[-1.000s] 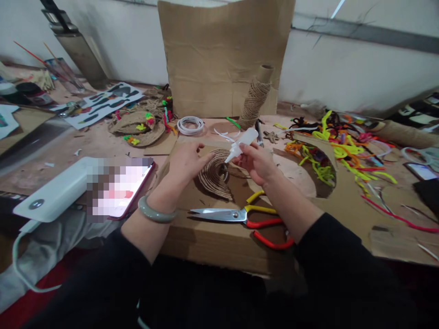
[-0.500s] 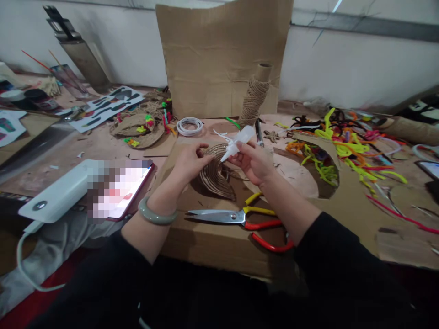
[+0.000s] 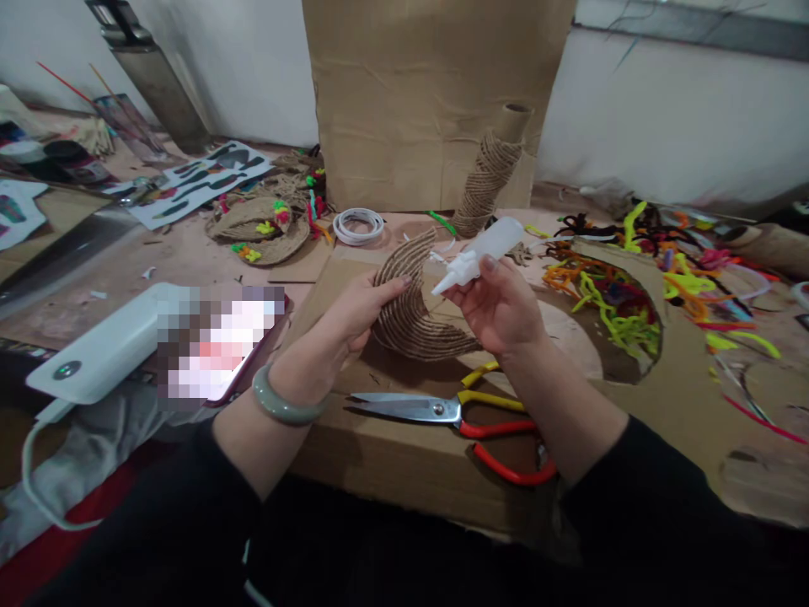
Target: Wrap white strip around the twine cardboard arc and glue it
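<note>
My left hand [image 3: 357, 316] grips the outer left side of a crescent covered in curved rows of brown twine [image 3: 417, 316], thumb on its face. The crescent is tilted up above the cardboard. In my right hand [image 3: 506, 303] is a white glue bottle [image 3: 490, 244], held slantwise with its narrow nozzle pointing down and left. The nozzle tip is beside the crescent's inner curve; whether it touches cannot be made out. Scissors [image 3: 436, 409] with yellow and red handles lie below both hands, on the cardboard box [image 3: 392, 455].
Behind stand a twine-wound tube [image 3: 486, 181] and a cardboard sheet [image 3: 436, 101]. A white cord coil [image 3: 358, 226] and decorated twine pieces [image 3: 259, 232] lie back left. Pipe cleaners [image 3: 607, 295] spread to the right. Nearer left are a phone [image 3: 231, 346] and a white power bank [image 3: 107, 346].
The crescent has been tilted up so more of its face shows, and my left thumb now lies over it. The glue bottle has shifted right. The camera view has also shifted slightly.
</note>
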A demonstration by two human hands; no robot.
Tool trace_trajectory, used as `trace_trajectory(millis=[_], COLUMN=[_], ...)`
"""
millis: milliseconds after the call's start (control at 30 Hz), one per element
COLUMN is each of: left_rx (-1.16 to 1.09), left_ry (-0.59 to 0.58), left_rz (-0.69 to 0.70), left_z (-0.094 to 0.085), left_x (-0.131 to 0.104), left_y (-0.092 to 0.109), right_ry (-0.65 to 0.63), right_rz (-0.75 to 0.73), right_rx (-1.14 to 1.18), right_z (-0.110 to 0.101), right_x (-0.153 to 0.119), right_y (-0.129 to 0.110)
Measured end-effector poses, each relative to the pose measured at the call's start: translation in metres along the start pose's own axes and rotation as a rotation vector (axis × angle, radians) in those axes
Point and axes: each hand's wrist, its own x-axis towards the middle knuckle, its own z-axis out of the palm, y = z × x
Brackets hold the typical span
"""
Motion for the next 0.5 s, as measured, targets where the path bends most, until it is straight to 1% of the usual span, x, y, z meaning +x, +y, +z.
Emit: trace_trajectory(millis=[67,167,367,500], left_rx=[0.003,0.001,-0.036,-0.047], left_ry=[0.001,-0.032,-0.120,-0.176], left_rz=[0.000,-0.018,-0.058,-0.008], left_z=[0.0000,0.0010,-0.0009,-0.0039], left_x=[0.0005,0.0006,0.0008,-0.0007], left_y=[-0.0014,-0.0038,-0.0080,-0.0086], right_ry=[-0.019,-0.058,-0.109,-0.096], right_rz=[0.026,0.056,0.027,0.007], right_rx=[-0.004,-0.020,-0.077,-0.070], right_z=[0.0021,0.0043,0.0006,-0.0021], right_x=[-0.0018,-0.0036,-0.0030,-0.0026], right_y=[-0.0011,-0.0011,0.0023,0.0003])
